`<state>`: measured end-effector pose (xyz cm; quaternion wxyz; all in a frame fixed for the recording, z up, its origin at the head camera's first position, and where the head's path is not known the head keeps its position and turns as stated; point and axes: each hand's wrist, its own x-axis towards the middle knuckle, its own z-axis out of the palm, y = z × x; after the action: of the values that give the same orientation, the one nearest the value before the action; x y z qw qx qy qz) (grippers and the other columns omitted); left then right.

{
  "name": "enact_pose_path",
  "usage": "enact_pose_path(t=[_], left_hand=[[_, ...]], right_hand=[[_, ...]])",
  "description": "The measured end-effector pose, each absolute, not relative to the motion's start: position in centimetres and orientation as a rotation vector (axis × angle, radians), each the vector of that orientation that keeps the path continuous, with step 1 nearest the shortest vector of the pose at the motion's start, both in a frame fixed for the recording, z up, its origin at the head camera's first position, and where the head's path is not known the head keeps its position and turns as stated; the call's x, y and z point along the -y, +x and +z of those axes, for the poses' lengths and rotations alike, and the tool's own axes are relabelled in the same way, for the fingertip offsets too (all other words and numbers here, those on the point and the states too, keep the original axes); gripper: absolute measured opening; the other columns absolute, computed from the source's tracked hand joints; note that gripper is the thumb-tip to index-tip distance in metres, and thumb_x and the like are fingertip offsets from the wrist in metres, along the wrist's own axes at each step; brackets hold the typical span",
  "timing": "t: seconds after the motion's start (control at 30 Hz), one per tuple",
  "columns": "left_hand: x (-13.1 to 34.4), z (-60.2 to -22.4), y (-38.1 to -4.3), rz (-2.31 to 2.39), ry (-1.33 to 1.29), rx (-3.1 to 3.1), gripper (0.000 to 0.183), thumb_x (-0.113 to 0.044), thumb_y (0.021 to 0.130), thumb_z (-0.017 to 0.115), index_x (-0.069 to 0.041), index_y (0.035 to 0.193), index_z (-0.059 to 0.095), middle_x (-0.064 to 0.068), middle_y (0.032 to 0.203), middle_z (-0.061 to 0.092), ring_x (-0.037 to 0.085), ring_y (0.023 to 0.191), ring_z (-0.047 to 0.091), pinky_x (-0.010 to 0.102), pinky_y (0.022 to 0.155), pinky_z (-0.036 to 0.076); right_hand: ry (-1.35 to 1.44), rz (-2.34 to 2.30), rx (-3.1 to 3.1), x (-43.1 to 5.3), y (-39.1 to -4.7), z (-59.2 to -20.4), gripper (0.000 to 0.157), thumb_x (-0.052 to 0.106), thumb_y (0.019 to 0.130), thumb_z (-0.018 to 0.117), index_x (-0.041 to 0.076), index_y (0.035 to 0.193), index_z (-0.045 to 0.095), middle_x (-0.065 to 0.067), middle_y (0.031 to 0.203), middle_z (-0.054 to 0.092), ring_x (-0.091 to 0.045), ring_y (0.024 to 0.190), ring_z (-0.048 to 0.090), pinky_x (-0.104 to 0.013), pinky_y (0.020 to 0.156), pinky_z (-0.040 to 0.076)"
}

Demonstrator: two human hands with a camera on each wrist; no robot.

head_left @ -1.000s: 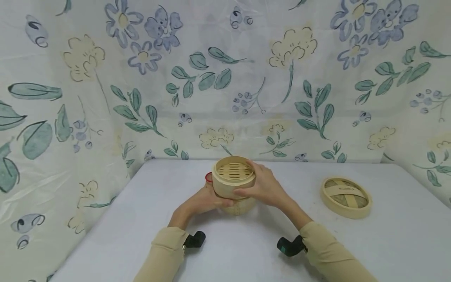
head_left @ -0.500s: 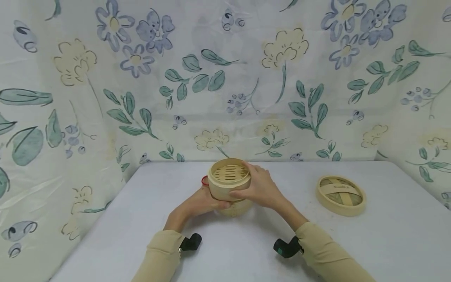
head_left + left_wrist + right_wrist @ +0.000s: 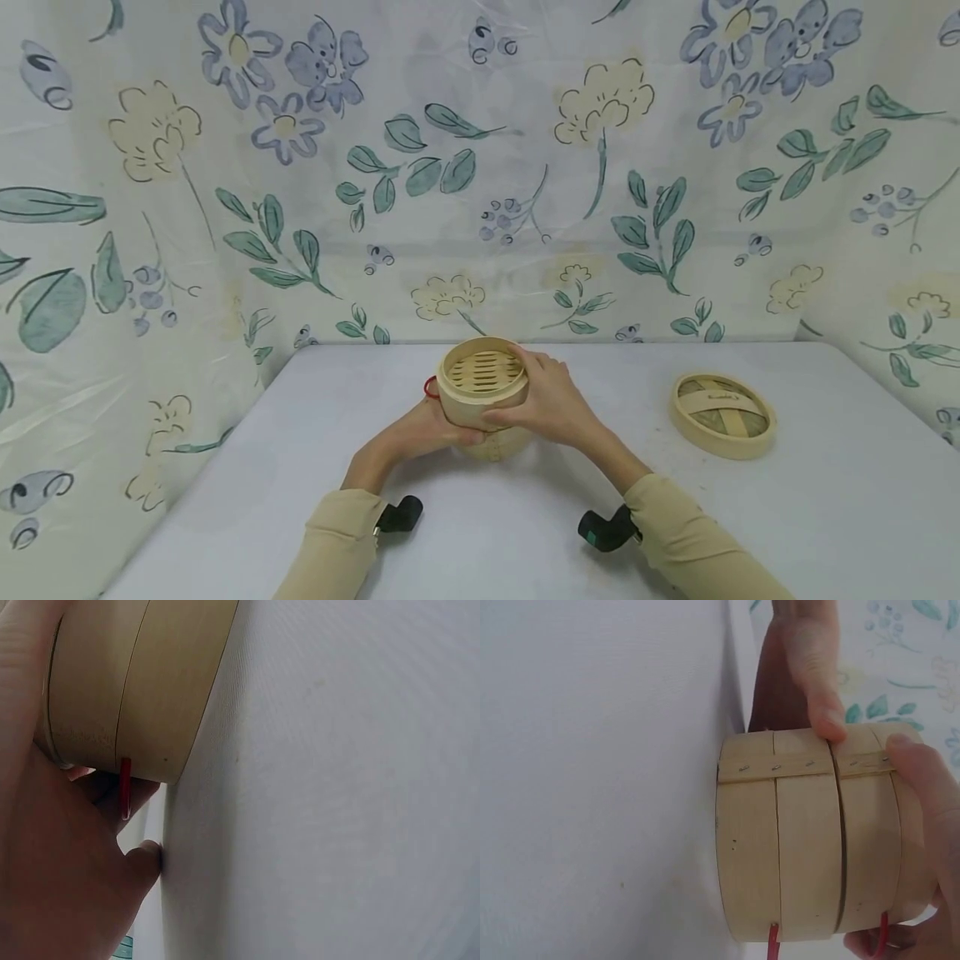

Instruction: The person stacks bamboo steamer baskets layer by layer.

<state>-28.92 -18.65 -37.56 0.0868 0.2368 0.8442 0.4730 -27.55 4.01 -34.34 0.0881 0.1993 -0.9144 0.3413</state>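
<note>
Two round bamboo steamer baskets stand stacked on the table. The upper basket [image 3: 463, 407] shows its slatted floor from above, with nothing lying on it. Below it, the lower basket [image 3: 748, 847] rests on the white surface, mostly covered by hands in the head view. My right hand [image 3: 555, 402] grips the upper basket from the right, thumb across its front wall. From the left, my left hand [image 3: 427, 432] holds the stack, its thumb along the seam between the baskets. Red loops hang from the walls, one on the lower basket [image 3: 169, 690] in the left wrist view.
A round bamboo lid [image 3: 723, 415] with a woven top and a flat band lies to the right on the white table [image 3: 525, 533]. A flower-printed sheet [image 3: 465, 208] hangs behind the table and along both sides.
The head view has turned slightly, so stack, hands and lid all sit a little further left in it. Both hands keep their hold on the stacked baskets.
</note>
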Motion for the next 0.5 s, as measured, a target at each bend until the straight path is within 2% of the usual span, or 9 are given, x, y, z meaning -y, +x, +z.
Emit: enact_pose_path(t=[0.2,0.33,0.5], left_hand=[[18.43,-37.67,-28.94,1.416,0.724,-2.504,0.095,-0.023,0.073,0.086,-0.019,0.149,0.029,0.004,0.14,0.052,0.018,0.123,0.05,0.04,0.107,0.037],[18.22,-37.72,-28.91,1.386,0.682,-2.553,0.097,-0.027,0.073,0.087,-0.02,0.15,0.029,0.003,0.138,0.054,0.017,0.12,0.052,0.039,0.104,0.039],[18.3,-37.72,-28.74,1.388,0.642,-2.585,0.092,-0.029,0.073,0.087,-0.021,0.147,0.034,0.001,0.135,0.057,0.017,0.117,0.053,0.039,0.103,0.04]], right_hand=[[0.59,1.007,2.741,-4.12,-27.39,-34.48,0.104,0.051,0.072,0.084,0.012,0.153,0.033,-0.021,0.145,0.045,-0.038,0.137,0.039,-0.06,0.117,0.014],[0.584,0.997,2.762,-4.25,-27.37,-34.57,0.104,0.051,0.074,0.083,0.01,0.154,0.03,-0.022,0.147,0.042,-0.039,0.139,0.036,-0.062,0.117,0.011],[0.611,0.996,2.756,-4.16,-27.42,-34.68,0.105,0.051,0.076,0.081,0.009,0.155,0.026,-0.024,0.149,0.039,-0.041,0.14,0.033,-0.064,0.116,0.009]])
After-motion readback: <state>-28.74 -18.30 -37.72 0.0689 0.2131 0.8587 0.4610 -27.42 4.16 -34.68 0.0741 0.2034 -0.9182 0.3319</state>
